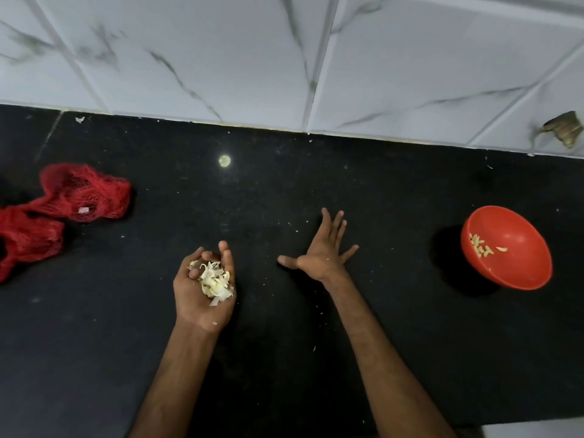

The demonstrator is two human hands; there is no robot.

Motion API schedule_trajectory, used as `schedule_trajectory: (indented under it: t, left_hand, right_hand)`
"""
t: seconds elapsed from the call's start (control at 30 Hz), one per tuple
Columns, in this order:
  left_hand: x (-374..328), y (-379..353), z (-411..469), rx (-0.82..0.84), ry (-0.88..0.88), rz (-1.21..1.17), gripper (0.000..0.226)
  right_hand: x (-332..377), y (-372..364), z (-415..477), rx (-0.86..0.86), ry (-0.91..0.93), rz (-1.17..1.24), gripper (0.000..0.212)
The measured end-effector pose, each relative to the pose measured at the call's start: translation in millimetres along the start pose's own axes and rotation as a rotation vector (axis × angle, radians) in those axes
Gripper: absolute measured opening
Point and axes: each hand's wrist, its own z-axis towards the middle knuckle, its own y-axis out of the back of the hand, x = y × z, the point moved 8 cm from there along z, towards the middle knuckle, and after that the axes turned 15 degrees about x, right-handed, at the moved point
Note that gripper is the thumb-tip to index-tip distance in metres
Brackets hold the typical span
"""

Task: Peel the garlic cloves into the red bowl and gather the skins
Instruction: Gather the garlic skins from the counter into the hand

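While peeled cloves (480, 246) lie in the red bowl (521, 267) by the counter's (284, 184) right edge, I log left hand (203, 281) curled around gathered skins (215, 281), right hand (322, 251) splayed empty; only flecks (314, 348) remain.

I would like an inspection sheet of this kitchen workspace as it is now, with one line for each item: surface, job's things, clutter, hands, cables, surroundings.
Surface: black counter, dotted with small white flecks.
Job's things: red bowl at the right, with a few peeled garlic cloves inside; garlic skins heaped in the left hand.
Clutter: red mesh bag, crumpled at the left.
Hands: left hand cupped, palm up, round the skins; right hand open, fingers spread, palm down, holding nothing.
Cables: nothing seen.
Surroundings: white marbled wall tiles behind the counter; a broken spot in a tile at the far right.
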Motion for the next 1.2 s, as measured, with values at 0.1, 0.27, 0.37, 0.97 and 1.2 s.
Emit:
schedule_trajectory:
  t: [0.1,0.27,0.37,0.97,1.2]
  left_hand:
    - [-5.4,-1.1,2.9,0.009,-0.022,0.001,0.026]
    - [-1.5,-4.7,8.2,0.026,0.000,0.004,0.028]
    - [-4.2,-4.7,8.7,0.001,-0.002,0.034,0.032]
    - [-1.6,0.5,-0.1,-0.017,-0.005,0.015,0.050]
    - [-1.7,2.4,-15.1,-0.010,-0.028,-0.010,0.029]
  right_hand:
    - [-4.6,2.0,1.4,-0.015,-0.015,-0.016,0.143]
    - [2.9,17.6,11.1,-0.014,-0.012,0.003,0.141]
    - [-3.1,45.9,23.7,-0.097,-0.076,0.085,0.138]
    - [-18.8,69.1,41.0,-0.080,-0.103,0.068,0.124]
    - [-54.2,31.1,-12.2,-0.171,0.051,-0.300,0.077]
